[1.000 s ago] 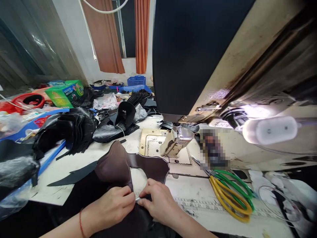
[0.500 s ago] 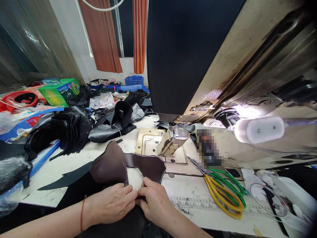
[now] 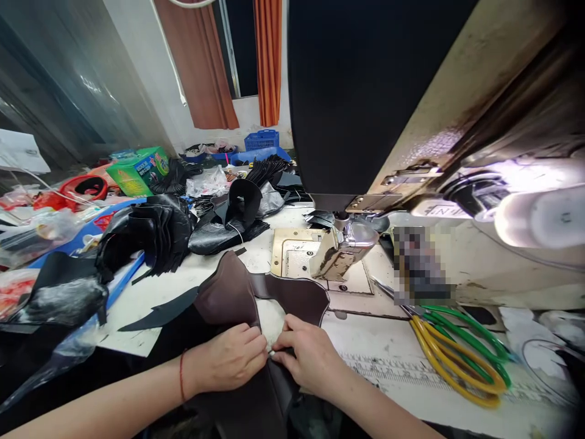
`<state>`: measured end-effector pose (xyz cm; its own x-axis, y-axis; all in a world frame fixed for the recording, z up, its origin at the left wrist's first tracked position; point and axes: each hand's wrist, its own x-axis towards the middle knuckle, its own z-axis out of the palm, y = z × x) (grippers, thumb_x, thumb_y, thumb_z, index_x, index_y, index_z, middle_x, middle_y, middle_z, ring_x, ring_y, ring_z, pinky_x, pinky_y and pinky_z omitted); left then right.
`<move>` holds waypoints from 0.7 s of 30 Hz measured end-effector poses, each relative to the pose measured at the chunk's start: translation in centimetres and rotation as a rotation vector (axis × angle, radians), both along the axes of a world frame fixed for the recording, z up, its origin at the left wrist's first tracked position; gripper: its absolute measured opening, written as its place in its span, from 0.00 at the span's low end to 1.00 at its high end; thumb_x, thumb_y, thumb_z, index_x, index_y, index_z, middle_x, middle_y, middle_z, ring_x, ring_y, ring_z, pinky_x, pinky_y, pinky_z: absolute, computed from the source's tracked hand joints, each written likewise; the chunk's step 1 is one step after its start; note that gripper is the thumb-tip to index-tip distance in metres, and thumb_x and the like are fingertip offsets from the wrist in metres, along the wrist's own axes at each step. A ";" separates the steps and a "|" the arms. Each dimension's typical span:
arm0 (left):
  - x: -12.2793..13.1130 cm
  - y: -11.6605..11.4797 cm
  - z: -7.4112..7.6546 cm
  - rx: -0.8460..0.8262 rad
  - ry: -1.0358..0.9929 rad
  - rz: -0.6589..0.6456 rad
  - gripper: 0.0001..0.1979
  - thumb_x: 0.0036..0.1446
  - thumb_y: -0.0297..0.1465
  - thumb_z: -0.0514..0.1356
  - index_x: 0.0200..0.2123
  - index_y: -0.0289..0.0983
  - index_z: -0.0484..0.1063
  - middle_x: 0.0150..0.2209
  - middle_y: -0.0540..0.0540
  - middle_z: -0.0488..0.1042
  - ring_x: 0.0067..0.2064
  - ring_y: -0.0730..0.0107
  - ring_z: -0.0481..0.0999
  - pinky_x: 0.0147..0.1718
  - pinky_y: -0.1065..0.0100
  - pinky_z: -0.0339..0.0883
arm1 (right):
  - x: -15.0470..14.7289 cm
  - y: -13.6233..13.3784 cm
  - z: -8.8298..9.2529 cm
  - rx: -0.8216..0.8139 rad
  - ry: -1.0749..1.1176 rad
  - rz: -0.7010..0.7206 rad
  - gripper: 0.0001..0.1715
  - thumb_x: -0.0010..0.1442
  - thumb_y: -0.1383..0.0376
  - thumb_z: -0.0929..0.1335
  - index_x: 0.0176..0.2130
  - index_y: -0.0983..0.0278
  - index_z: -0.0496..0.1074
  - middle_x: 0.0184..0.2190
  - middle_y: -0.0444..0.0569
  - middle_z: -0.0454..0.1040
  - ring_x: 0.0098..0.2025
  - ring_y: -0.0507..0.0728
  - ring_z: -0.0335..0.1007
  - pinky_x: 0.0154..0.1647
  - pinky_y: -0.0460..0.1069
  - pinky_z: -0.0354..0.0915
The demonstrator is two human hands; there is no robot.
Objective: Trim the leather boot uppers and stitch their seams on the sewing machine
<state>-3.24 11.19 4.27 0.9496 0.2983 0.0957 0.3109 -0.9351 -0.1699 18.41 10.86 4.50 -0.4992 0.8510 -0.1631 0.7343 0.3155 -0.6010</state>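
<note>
Working with the fingertips of both hands, the person in the head view pinches at the inner edge of a brown leather piece (image 3: 228, 286). Its upper part rests on the table (image 3: 361, 332), just in front of the metal plate (image 3: 297, 251) of the sewing machine (image 3: 425, 131); its lower part hangs down past the near edge of the table. The left hand (image 3: 228, 358), with a red cord (image 3: 181, 373) at the wrist, has its fingers curled closed over that edge, gripping the leather. The right hand (image 3: 313, 356) meets it almost tip to tip, thumb and forefinger pressed together on the same edge. A tiny pale bit (image 3: 271, 353) shows between the fingertips; what it is cannot be told.

The step in hand looks like handwork on the edge, away from the needle. As a judgement, the next move calls for a firm pinch from both hands, the edge smooth and even between them, and the hanging part free of drag.

To the right lie scissors (image 3: 418, 332) with yellow and green handles, beside the ruler (image 3: 393, 369) markings; neither hand touches them. Stacked black pieces (image 3: 170, 238) sit well apart, to the left.
</note>
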 end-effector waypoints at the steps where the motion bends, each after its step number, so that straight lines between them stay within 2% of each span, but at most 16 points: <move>1: 0.0 0.0 0.0 -0.002 -0.001 -0.007 0.07 0.64 0.23 0.54 0.33 0.34 0.68 0.31 0.48 0.65 0.30 0.66 0.62 0.28 0.62 0.53 | 0.1 0.0 -0.1 -0.002 0.014 -0.011 0.07 0.59 0.61 0.70 0.37 0.55 0.81 0.37 0.43 0.73 0.38 0.52 0.72 0.35 0.47 0.59; 7: 0.0 0.1 0.0 -0.004 0.000 -0.011 0.08 0.64 0.21 0.52 0.33 0.34 0.68 0.30 0.47 0.66 0.30 0.66 0.62 0.28 0.61 0.51 | -0.1 -0.1 -0.3 0.018 0.024 -0.009 0.08 0.60 0.60 0.69 0.37 0.55 0.80 0.36 0.43 0.72 0.37 0.52 0.71 0.33 0.48 0.58; 16: 0.9 0.1 0.2 -0.015 -0.023 0.004 0.14 0.65 0.21 0.47 0.30 0.35 0.68 0.27 0.47 0.66 0.28 0.65 0.61 0.26 0.61 0.53 | -1.0 -0.4 -0.6 0.114 -0.081 0.062 0.10 0.58 0.67 0.65 0.33 0.59 0.77 0.37 0.48 0.72 0.38 0.58 0.71 0.34 0.53 0.54; 18: 1.2 -0.1 0.1 -0.022 -0.042 0.043 0.14 0.65 0.20 0.47 0.30 0.35 0.68 0.27 0.47 0.66 0.28 0.65 0.62 0.25 0.62 0.55 | -1.0 -0.6 -0.6 0.120 -0.084 0.066 0.10 0.58 0.67 0.65 0.33 0.59 0.76 0.38 0.47 0.72 0.38 0.58 0.70 0.35 0.54 0.54; 21: 1.2 -1.4 -0.1 -0.052 -0.084 0.203 0.13 0.64 0.19 0.47 0.32 0.35 0.68 0.28 0.47 0.68 0.28 0.65 0.65 0.26 0.64 0.61 | -0.9 -0.8 -0.6 0.121 -0.075 0.061 0.10 0.61 0.65 0.65 0.34 0.58 0.77 0.38 0.46 0.72 0.39 0.57 0.70 0.36 0.53 0.55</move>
